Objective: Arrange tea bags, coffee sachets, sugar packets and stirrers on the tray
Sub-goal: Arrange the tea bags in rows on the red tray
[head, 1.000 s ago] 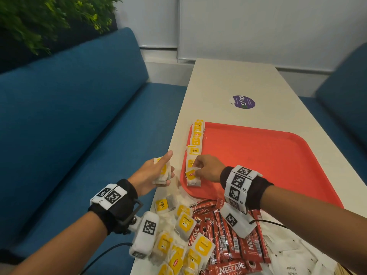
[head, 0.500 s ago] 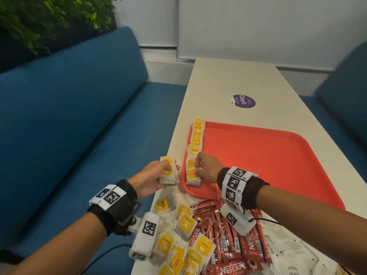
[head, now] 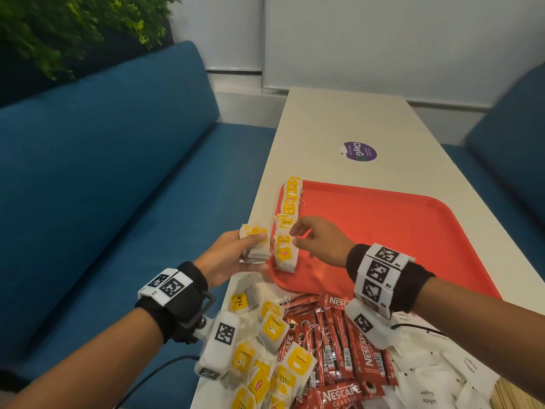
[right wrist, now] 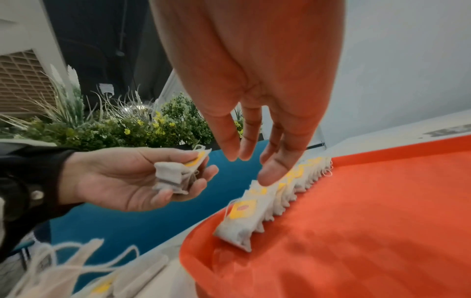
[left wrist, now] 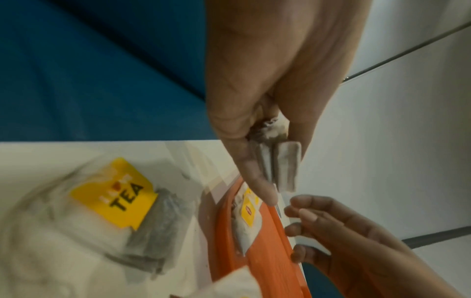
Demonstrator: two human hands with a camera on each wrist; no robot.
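A red tray (head: 413,231) lies on the white table, with a row of yellow-tagged tea bags (head: 287,219) overlapping along its left edge (right wrist: 280,197). My left hand (head: 236,255) holds a small stack of tea bags (head: 256,242) just left of the tray's near corner; the stack shows between its thumb and fingers in the wrist views (left wrist: 280,161) (right wrist: 178,173). My right hand (head: 306,234) hovers over the near end of the row with fingers straight and nothing in them (right wrist: 254,157).
Loose tea bags (head: 265,349), red Nescafe sachets (head: 333,349) and white sugar packets (head: 436,379) are heaped at the table's near end. A purple sticker (head: 359,151) lies beyond the tray. Blue sofas flank the table; plants stand at the back left.
My right hand has let go of the nearest tea bag in the row and lifted, fingers extended toward the left hand. My left hand with its stack has moved closer to the tray.
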